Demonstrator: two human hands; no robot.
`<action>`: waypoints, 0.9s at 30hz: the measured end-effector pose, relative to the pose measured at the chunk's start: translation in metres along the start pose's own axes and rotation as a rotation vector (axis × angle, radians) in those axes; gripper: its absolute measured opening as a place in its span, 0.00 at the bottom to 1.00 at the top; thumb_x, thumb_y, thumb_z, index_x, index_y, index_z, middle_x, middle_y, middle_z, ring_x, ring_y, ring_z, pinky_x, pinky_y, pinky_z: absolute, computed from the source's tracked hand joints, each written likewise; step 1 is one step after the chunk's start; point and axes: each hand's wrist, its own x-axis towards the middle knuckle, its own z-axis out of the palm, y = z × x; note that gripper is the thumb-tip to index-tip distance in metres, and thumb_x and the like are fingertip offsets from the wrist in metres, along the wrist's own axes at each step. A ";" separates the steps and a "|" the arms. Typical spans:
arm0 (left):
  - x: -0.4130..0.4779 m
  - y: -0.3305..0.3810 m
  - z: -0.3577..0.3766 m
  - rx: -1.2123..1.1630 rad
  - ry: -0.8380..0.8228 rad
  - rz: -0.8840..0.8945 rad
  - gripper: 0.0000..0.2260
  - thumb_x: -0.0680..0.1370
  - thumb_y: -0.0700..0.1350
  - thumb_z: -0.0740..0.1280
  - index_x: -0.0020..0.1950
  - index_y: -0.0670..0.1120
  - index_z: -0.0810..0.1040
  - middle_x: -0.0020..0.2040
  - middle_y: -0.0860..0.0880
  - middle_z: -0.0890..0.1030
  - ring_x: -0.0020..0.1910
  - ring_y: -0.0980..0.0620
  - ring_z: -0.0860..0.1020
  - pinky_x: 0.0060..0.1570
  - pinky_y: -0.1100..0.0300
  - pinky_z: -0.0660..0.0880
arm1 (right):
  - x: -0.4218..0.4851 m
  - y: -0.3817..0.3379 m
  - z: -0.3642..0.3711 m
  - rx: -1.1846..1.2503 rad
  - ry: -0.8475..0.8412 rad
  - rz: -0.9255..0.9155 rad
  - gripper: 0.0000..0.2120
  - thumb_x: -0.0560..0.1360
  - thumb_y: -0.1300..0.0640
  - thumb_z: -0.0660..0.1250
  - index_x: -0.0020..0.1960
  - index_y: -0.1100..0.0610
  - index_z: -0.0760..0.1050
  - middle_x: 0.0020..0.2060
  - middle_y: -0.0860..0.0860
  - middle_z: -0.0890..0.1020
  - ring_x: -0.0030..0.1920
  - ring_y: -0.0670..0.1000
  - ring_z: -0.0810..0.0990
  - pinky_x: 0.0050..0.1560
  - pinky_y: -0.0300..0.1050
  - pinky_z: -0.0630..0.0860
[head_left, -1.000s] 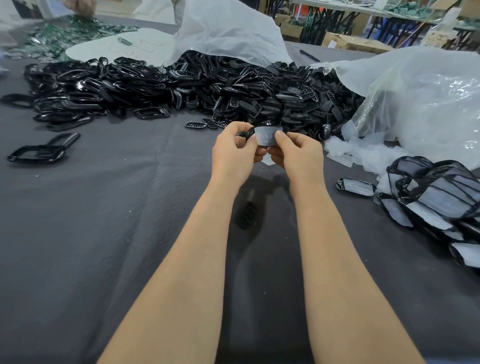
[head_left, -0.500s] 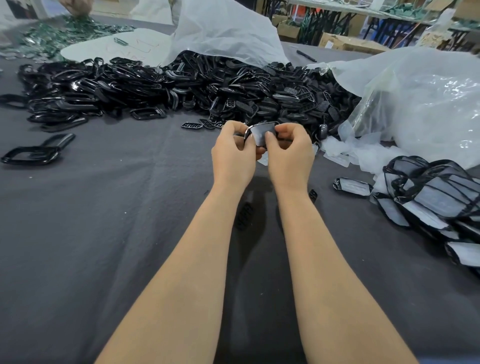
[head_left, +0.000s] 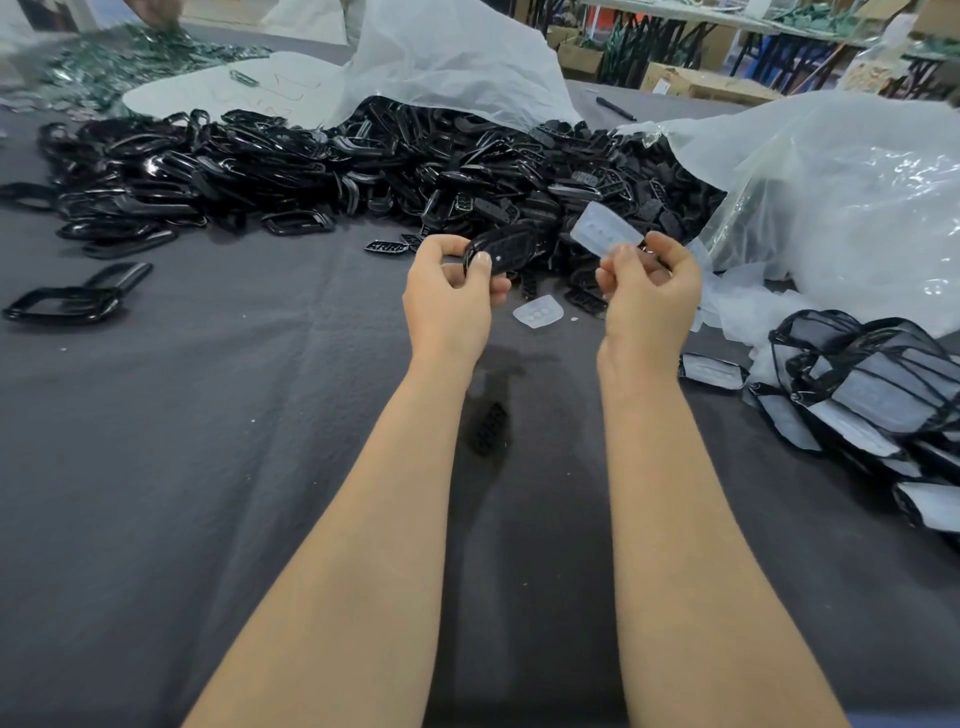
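My left hand (head_left: 451, 296) grips a black oval plastic shell (head_left: 506, 248) between thumb and fingers. To its right, my right hand (head_left: 647, 283) pinches a translucent white rubber pad (head_left: 605, 229) by its lower edge, held up and apart from the shell. Both hands hover above the dark grey cloth-covered table (head_left: 208, 441), just in front of a big heap of black plastic parts (head_left: 363, 166).
A second translucent pad (head_left: 537, 312) lies on the cloth between my hands. A small black insert (head_left: 488, 428) lies nearer me. Stacked assembled pieces (head_left: 878, 395) sit at right, below a clear plastic bag (head_left: 841, 197). Two black frames (head_left: 72, 296) lie far left.
My hands have drawn apart. They held one piece together before; now the left keeps the black shell and the right holds the translucent pad away from it.
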 end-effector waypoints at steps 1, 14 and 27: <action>0.000 0.000 0.000 -0.002 -0.002 -0.002 0.10 0.80 0.38 0.63 0.45 0.52 0.70 0.31 0.54 0.79 0.30 0.60 0.80 0.54 0.47 0.79 | 0.000 -0.002 -0.001 0.069 -0.007 0.046 0.07 0.77 0.69 0.63 0.51 0.58 0.71 0.38 0.51 0.76 0.35 0.44 0.76 0.42 0.35 0.77; -0.003 0.002 0.000 0.088 -0.111 0.076 0.10 0.78 0.36 0.64 0.45 0.53 0.71 0.34 0.49 0.81 0.33 0.59 0.81 0.46 0.54 0.81 | -0.017 0.009 0.010 -0.486 -0.327 -0.304 0.02 0.75 0.63 0.67 0.45 0.58 0.77 0.41 0.53 0.81 0.40 0.47 0.77 0.45 0.36 0.75; -0.005 0.005 0.001 0.070 -0.165 0.127 0.12 0.78 0.34 0.64 0.43 0.51 0.72 0.34 0.49 0.81 0.32 0.61 0.80 0.38 0.67 0.77 | -0.015 0.011 0.009 -0.447 -0.279 -0.265 0.03 0.76 0.64 0.66 0.44 0.58 0.75 0.39 0.51 0.79 0.41 0.49 0.77 0.45 0.41 0.76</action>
